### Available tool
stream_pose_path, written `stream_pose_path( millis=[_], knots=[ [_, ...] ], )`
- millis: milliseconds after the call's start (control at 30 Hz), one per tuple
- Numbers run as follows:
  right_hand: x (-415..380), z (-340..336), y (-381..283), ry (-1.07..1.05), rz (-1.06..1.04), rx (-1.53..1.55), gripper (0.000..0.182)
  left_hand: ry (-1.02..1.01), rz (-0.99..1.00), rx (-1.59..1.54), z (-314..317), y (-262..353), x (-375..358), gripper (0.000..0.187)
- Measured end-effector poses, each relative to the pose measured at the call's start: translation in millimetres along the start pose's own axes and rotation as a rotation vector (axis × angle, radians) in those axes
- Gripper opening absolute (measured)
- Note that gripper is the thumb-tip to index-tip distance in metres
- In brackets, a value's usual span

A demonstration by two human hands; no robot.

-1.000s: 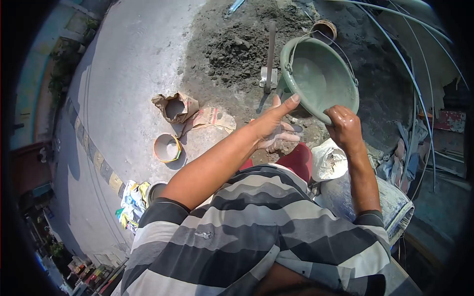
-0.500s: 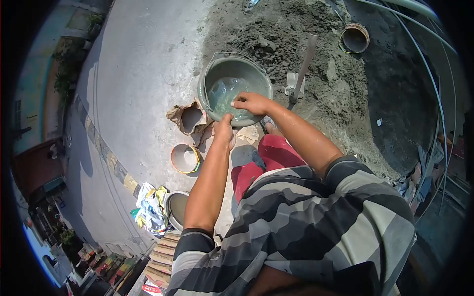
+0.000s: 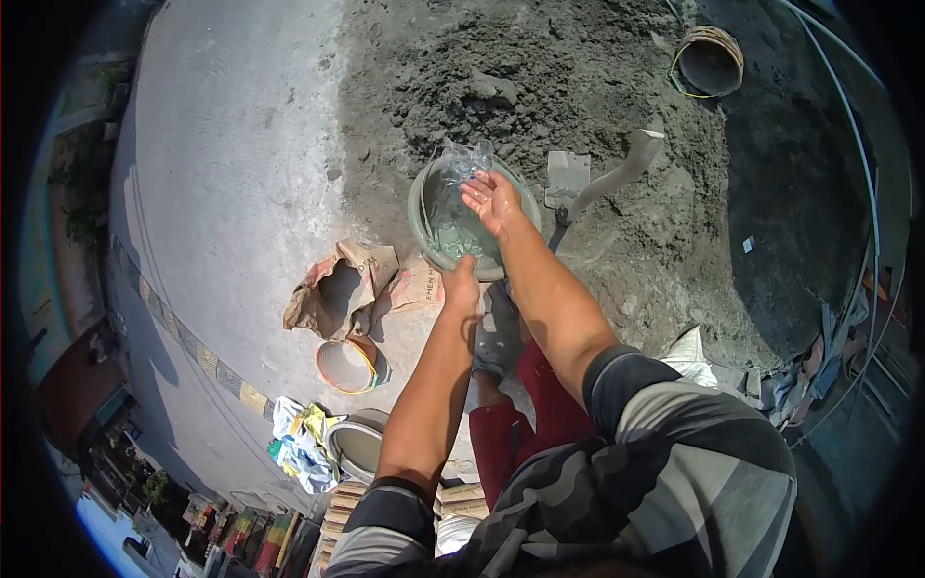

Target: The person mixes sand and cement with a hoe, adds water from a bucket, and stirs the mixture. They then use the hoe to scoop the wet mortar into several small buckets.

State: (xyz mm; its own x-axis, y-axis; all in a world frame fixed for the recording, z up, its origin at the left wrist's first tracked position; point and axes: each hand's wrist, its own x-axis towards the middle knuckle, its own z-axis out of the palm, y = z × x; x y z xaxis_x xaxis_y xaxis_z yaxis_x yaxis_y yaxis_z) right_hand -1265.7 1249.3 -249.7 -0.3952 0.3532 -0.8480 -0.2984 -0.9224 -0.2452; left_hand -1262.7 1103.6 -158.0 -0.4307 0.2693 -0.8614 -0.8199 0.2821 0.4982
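A grey-green bucket holding some water is in front of me, beside the mortar heap. My left hand grips its near rim, thumb on top, the other fingers mostly hidden. Over the inside of the bucket, my right hand is wet, palm turned up and fingers stretched out, holding nothing solid. Clear splashing water flies up past its fingertips at the far rim.
A torn paper cement bag and a small bucket stand to the left. Wet grey mortar spreads ahead, with a long-handled tool leaning there and a pail farther right. A round basin sits lower left.
My right hand has swung up and forward from low in the bucket, its fingers opening and water splashing off. The bucket is tilted differently; my left hand still holds its rim.
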Motion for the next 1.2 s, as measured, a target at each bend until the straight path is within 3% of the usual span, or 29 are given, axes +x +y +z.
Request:
stream_pose_path(
  millis=[33,67,100,133,200,267,333,367,433,467,533,567,600,667,733,800,833,900,933,1000,1033,1067,1100,1133,1200],
  knots=[
    [6.7,-8.1,-3.7,0.017,0.007,0.001,0.040,-0.015,-0.070,-0.085,8.5,5.5,14.4,0.034],
    [13.2,-13.7,-8.9,0.142,0.083,-0.224,0.042,-0.034,-0.134,-0.172,15.6,8.9,21.9,0.038],
    [23.4,-19.1,-13.3,0.258,0.154,-0.453,0.043,-0.036,-0.137,-0.176,21.0,7.5,26.3,0.038],
    [31.1,-23.4,-11.3,0.260,0.156,-0.457,0.043,-0.035,-0.118,-0.163,25.3,5.9,29.1,0.037],
    [45.4,-29.1,0.5,0.389,0.356,-0.698,0.046,-0.028,-0.097,-0.153,24.0,-6.0,40.6,0.036],
    [46.4,-21.4,3.0,0.411,0.380,-0.689,0.046,0.003,-0.006,0.069,6.7,-29.4,61.7,0.071],
    [66.1,-21.2,15.6,0.401,0.386,-0.384,0.044,0.001,0.036,0.218,-2.0,-31.0,71.4,0.100],
    [72.3,-20.3,13.0,0.400,0.387,-0.380,0.044,-0.035,-0.019,0.125,-6.3,-27.5,76.8,0.099],
    [67.1,-5.2,-2.3,-0.106,0.072,0.175,0.040,0.074,-0.022,0.075,1.2,-23.1,87.9,0.047],
    [63.8,1.1,-14.5,-0.108,0.070,0.180,0.040,0.129,-0.021,0.049,4.9,-20.9,93.3,0.028],
    [54.3,2.3,-28.6,0.059,0.087,-0.139,0.039,0.040,-0.066,0.054,0.9,-19.4,101.4,0.071],
    [53.8,4.5,-26.6,0.059,0.089,-0.139,0.039,0.016,-0.075,0.050,1.1,-19.8,103.8,0.084],
    [58.7,1.5,-21.6,0.151,0.196,-0.354,0.039,-0.007,-0.085,0.047,1.8,-19.3,105.4,0.098],
    [72.7,-12.4,-7.3,0.340,0.415,-0.789,0.039,0.034,-0.101,0.151,1.7,-25.4,100.8,0.098],
    [87.3,-18.5,3.6,0.339,0.477,-0.777,0.036,0.073,-0.119,0.260,3.5,-30.5,95.3,0.098],
    [88.1,-8.1,13.6,0.418,0.406,-0.442,0.036,0.089,-0.136,0.326,6.5,-30.2,90.4,0.099],
    [87.9,-5.0,7.5,0.418,0.403,-0.440,0.036,0.133,-0.023,0.193,9.9,-26.8,90.6,0.061],
    [80.5,1.1,-12.0,-0.108,0.050,0.207,0.036,0.177,0.086,0.059,13.2,-19.7,92.0,0.029],
    [71.7,8.5,-27.5,-0.110,0.047,0.207,0.036,0.170,0.033,0.093,14.3,-14.1,99.0,0.030],
    [49.5,13.5,-53.7,0.101,-0.103,0.137,0.034,0.163,-0.028,0.129,13.1,-5.9,101.5,0.032],
    [52.7,3.1,-54.0,0.134,-0.032,-0.068,0.035,0.089,-0.095,0.160,17.3,4.6,96.7,0.063],
    [57.9,-2.3,-49.2,0.133,-0.036,-0.070,0.035,0.048,-0.126,0.173,25.6,11.9,90.7,0.081],
    [58.7,-3.4,-43.5,0.234,0.165,-0.364,0.035,0.007,-0.156,0.186,34.5,20.1,84.0,0.100],
    [63.1,-7.6,-36.4,0.337,0.370,-0.657,0.036,0.091,-0.102,0.263,45.6,18.7,73.2,0.101],
    [81.0,-15.5,-21.1,0.389,0.432,-0.611,0.036,0.174,-0.045,0.342,60.8,19.2,55.4,0.101]
  ],
)
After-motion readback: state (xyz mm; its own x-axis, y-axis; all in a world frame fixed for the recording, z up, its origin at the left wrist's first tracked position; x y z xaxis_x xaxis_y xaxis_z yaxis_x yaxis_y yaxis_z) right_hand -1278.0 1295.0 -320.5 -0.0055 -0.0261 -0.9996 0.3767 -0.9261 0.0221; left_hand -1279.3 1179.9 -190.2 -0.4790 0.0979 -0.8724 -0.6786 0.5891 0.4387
